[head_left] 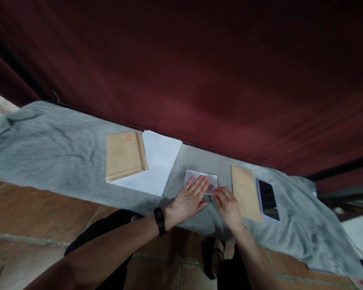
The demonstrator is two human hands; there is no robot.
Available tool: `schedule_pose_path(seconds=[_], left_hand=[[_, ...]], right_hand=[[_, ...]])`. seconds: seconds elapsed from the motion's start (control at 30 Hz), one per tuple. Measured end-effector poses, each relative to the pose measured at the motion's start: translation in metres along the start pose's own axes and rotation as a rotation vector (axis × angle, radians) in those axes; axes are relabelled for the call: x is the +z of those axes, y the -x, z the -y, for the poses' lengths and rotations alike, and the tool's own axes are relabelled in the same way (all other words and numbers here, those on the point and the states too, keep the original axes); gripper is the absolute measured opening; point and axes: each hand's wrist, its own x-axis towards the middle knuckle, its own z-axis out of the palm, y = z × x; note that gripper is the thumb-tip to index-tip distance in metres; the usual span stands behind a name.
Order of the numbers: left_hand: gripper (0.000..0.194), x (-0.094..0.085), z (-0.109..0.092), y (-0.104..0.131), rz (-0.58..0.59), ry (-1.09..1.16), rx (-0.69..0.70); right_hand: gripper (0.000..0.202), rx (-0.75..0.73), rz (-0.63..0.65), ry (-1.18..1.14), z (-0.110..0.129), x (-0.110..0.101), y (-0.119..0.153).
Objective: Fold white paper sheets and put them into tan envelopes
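A small folded sheet of white paper (212, 180) lies on the grey cloth in front of me. My left hand (190, 198) rests flat across its left and middle part, fingers stretched out and thumb apart. At the paper's lower right corner, my right hand (229, 206) has its fingers curled and pinched together on the edge. A single brown envelope (245, 193) lies just right of that hand. Left of my hands is a stack of larger white sheets (159, 161), partly covered by a pile of brown envelopes (124, 155).
The grey cloth (63, 149) covers a long, narrow bench. A phone (268, 200) with a purple case lies beyond the single envelope. A dark red curtain (181, 80) hangs along the far edge. Tiled floor (33, 217) and my feet show below.
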Motion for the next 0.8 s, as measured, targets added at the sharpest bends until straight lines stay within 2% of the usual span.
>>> schedule_pose_path(seconds=[0.2, 0.3, 0.43, 0.5, 0.63, 0.8], left_hand=[[0.067, 0.022, -0.002, 0.013, 0.021, 0.132, -0.095], [0.065, 0.027, -0.002, 0.013, 0.037, 0.153, -0.133], [0.061, 0.035, 0.0, 0.004, 0.057, 0.14, -0.183], [0.059, 0.039, 0.001, -0.001, 0.069, 0.122, -0.196], [0.057, 0.044, 0.001, -0.009, 0.081, 0.078, -0.219], [0.061, 0.042, 0.006, -0.009, 0.069, 0.057, -0.249]], right_hand=[[0.023, -0.033, 0.11, 0.022, 0.004, -0.007, 0.008], [0.026, 0.02, 0.115, 0.015, 0.008, -0.007, 0.004], [0.042, 0.11, 0.035, -0.029, 0.009, 0.011, -0.007], [0.049, 0.103, 0.058, -0.031, 0.01, 0.024, -0.013], [0.056, 0.143, 0.119, 0.064, 0.012, 0.044, -0.02], [0.061, 0.193, 0.063, 0.226, 0.009, 0.054, -0.016]])
